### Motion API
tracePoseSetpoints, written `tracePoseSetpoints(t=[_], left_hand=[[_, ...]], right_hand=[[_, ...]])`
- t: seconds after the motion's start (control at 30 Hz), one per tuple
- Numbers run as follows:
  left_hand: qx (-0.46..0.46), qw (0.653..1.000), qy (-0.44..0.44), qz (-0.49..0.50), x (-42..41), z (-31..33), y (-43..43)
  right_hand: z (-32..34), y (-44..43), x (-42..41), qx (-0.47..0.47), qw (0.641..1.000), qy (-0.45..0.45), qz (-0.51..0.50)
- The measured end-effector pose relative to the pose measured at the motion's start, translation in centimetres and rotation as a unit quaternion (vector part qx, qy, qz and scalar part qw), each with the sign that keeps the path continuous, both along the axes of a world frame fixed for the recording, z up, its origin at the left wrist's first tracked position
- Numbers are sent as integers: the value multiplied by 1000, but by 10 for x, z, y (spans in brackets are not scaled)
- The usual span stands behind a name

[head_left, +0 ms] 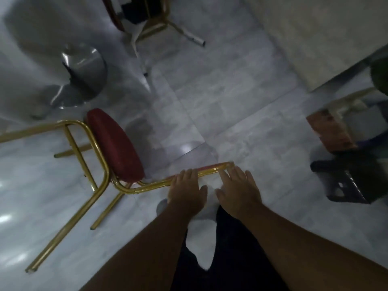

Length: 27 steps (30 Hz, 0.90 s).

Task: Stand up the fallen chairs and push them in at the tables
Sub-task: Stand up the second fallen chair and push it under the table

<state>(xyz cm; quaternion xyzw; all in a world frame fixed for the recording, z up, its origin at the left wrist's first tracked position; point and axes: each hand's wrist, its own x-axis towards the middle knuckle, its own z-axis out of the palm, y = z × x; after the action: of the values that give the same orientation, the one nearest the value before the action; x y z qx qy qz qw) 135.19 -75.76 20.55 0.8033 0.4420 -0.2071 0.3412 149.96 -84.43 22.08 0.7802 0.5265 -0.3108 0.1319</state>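
A fallen chair [117,148] with a gold tube frame and a red padded seat lies tipped over on the pale marble floor, its legs pointing left and toward me. Its backrest rail [210,170] runs just in front of my feet. My left hand [185,190] lies on that rail with the fingers curled over it. My right hand [238,190] is beside it at the rail's right corner, fingers spread and fingertips touching the tube. The image is blurred.
A chrome table pedestal [80,78] stands at the upper left. Another gold-legged chair [156,24] is at the top. A pale table top [315,38] fills the upper right, with a patterned-seat chair [333,131] and a dark stool [352,183] at the right.
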Motion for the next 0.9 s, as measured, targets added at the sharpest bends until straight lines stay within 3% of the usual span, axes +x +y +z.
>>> tracePoseSetpoints(t=[0.2, 0.37, 0.47, 0.67, 0.9], left_hand=[[-37, 992, 65, 105, 52, -108, -5], [6, 995, 82, 62, 72, -199, -5], [16, 995, 93, 32, 75, -239, -9], [151, 986, 76, -6, 75, -275, -20], [179, 983, 31, -20, 64, -262, -4]], right_hand=[[-122, 38, 64, -2, 993, 18, 116], [-226, 39, 91, -8, 982, 42, 183], [-272, 25, 101, 7, 981, 83, 175], [-304, 10, 103, 138, 971, 127, 148], [-288, 26, 102, 193, 960, 108, 173]])
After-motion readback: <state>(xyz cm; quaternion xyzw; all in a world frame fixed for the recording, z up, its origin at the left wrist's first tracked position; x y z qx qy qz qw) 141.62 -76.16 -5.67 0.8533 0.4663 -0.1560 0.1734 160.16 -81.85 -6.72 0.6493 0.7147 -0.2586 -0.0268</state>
